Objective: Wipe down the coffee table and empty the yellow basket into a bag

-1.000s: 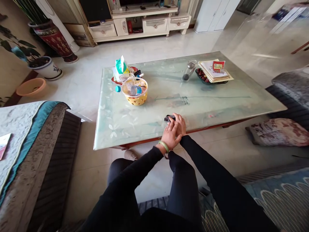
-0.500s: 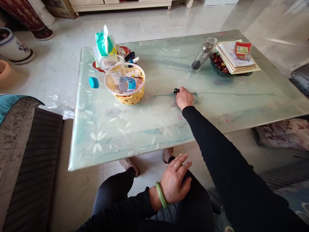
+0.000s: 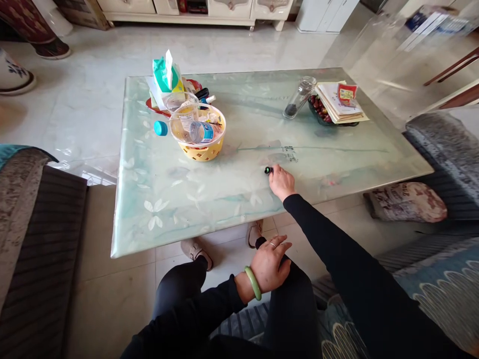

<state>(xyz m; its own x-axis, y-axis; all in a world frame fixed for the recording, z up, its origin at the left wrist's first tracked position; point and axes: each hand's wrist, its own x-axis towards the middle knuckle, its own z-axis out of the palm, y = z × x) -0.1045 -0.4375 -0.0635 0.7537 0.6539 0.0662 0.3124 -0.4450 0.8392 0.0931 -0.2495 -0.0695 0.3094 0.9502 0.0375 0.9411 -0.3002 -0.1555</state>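
Note:
My right hand reaches out over the glass coffee table, fingers pinched on a small dark object with a green spot that rests on the tabletop. What the object is I cannot make out. My left hand lies flat on my right knee with its fingers spread, a green bangle on the wrist and a ring on one finger. It holds nothing.
A yellow basket with a plastic bottle stands at the table's left, a tissue pack behind it. A glass jar, a bowl of red fruit and stacked papers sit at the far right. Sofas flank the table.
A second ago both hands were together on the dark object at the table edge. My left hand dropped to my knee; my right slid the object out, then back nearer.

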